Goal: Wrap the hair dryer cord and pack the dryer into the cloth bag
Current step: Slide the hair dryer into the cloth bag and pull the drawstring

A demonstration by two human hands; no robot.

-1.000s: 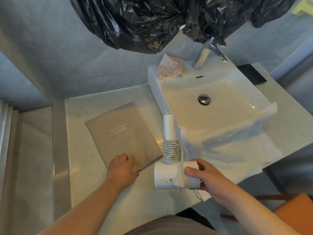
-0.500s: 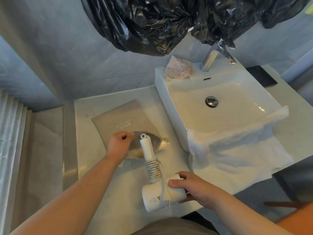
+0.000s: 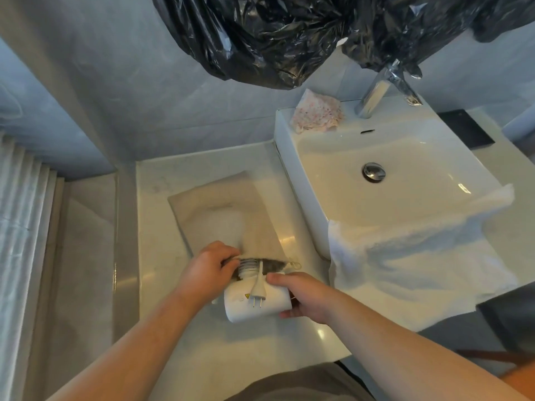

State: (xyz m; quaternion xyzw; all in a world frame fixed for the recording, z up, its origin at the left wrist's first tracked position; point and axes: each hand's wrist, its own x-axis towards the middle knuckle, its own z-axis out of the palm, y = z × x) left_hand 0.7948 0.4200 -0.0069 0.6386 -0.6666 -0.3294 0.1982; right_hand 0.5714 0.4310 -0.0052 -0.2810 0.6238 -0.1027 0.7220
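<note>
Right hand [image 3: 304, 296]: one; fingers and thumb wrapped round the barrel of the dryer, a firm hold.
White plastic hair dryer [image 3: 246, 308]: one; lies on the counter with its barrel inside that grip and its handle running away from the grip into the bag's mouth.
White two-pin plug [image 3: 257, 287]: one; lies flat across the barrel, just left of the right thumb, both pins toward the person.
Pale grey cord [image 3: 248, 264]: one; coiled round the handle just beyond the grip. Turns too blurred to count.
Left hand [image 3: 207, 273]: one; just left of the grip, fingers curled on the bag's near edge, pinching the mouth open.
Beige flat cloth bag [image 3: 214, 209]: one; beyond both hands, mouth facing the grip. The handle's far end is hidden inside.
Pale stone counter [image 3: 162, 285]: one; under dryer, bag and both hands.
White terry towel [image 3: 405, 256]: one; right of the grip, draped over the basin's near rim.
White rectangular ceramic basin [image 3: 292, 175]: one; beyond and right of the grip, with one chrome drain [image 3: 373, 171].
Chrome tap [image 3: 376, 94]: one; at the basin's back.
Pink speckled crumpled cloth [image 3: 317, 114]: one; on the back ledge, left of the tap.
Black crinkled plastic sheet [image 3: 275, 39]: farthest, hanging above.
</note>
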